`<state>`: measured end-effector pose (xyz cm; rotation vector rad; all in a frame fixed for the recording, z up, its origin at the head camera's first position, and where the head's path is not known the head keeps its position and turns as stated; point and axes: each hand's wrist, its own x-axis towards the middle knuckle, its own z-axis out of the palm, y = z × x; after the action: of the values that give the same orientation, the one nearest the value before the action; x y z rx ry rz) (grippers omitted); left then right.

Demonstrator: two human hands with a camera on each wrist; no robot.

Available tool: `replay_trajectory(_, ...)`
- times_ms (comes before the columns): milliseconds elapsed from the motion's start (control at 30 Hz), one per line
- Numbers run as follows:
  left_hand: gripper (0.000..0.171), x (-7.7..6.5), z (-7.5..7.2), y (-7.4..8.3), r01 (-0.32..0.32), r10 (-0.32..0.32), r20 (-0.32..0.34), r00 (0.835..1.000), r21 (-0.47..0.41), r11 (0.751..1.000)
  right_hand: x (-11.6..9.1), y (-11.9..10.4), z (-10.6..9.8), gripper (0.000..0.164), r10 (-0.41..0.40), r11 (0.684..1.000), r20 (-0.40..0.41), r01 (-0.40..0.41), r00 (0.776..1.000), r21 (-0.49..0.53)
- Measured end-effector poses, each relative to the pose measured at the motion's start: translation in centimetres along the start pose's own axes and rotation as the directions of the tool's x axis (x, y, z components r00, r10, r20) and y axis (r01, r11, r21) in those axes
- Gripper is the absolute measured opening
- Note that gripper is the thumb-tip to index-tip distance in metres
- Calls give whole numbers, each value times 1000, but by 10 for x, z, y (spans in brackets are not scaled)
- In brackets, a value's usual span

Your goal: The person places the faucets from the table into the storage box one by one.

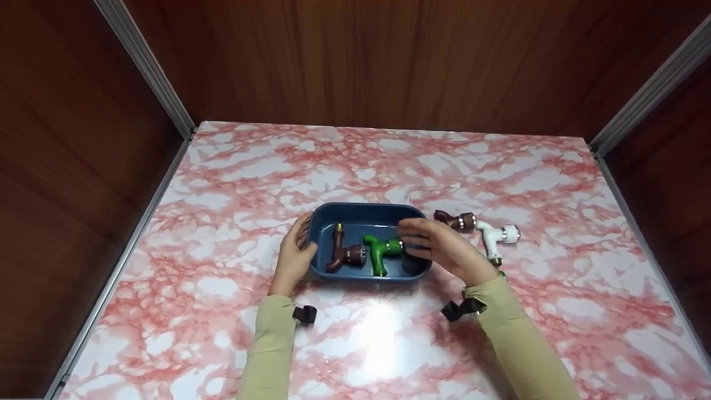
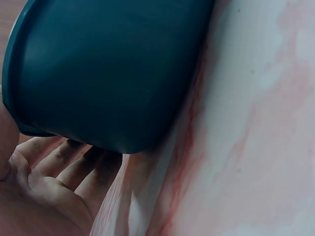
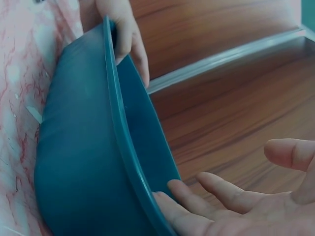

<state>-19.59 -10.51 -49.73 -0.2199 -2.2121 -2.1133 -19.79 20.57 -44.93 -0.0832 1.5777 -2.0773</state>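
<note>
A blue plastic tub (image 1: 366, 215) sits on the table with a brown tap (image 1: 338, 254) and a green tap (image 1: 377, 256) lying inside it. My left hand (image 1: 293, 258) grips the tub's left end, thumb over the rim and fingers along the outer wall. In the left wrist view those fingers (image 2: 64, 167) lie behind the tub's corner. Over the tub's right end is my right hand (image 1: 447, 250), its fingers spread and reaching across the rim. The right wrist view shows that hand (image 3: 251, 209) holding nothing, fingertips right at the rim.
To the right of the tub lie another brown tap (image 1: 460, 221) and a white tap (image 1: 491, 236). A bit of something green (image 1: 502, 274) shows beside my right wrist. Wood-grain panels (image 1: 355, 66) enclose the marbled table (image 1: 250, 183) at the back and sides.
</note>
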Motion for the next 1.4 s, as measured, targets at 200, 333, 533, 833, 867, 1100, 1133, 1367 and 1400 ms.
replay_trajectory(200,62,-1,0,0,-5,5,2,1000,0,1000,-4,-2,-3,49,-28,1000,44,28,999,13)
replay_trajectory(333,61,-1,0,0,-13,13,-2,1000,6,1000,-7,-4,-5,49,-32,999,60,32,998,0)
replay_trajectory(533,61,0,1,1,-16,16,-2,1000,12,1000,-12,-7,-10,51,-46,999,61,46,997,-9)
replay_trajectory(833,61,0,0,-1,-16,16,3,1000,5,1000,-19,-11,-18,49,-41,999,33,42,999,-15)
replay_trajectory(867,62,0,0,-1,-16,16,2,1000,6,1000,-20,-11,-20,49,-41,999,33,41,999,-14)
replay_trajectory(1100,62,0,0,-1,-10,10,1,1000,1,1000,-24,-12,-25,51,-48,998,43,50,998,-29)
replay_trajectory(1133,63,0,1,-2,-8,8,1,1000,1,1000,-25,-12,-26,52,-50,998,44,52,998,-30)
replay_trajectory(1367,62,0,1,-1,-14,14,1,1000,4,1000,-31,-16,-31,58,-49,999,31,50,998,-13)
replay_trajectory(1400,62,0,1,-1,-13,13,1,1000,6,1000,-32,-17,-32,58,-46,999,22,47,999,-12)
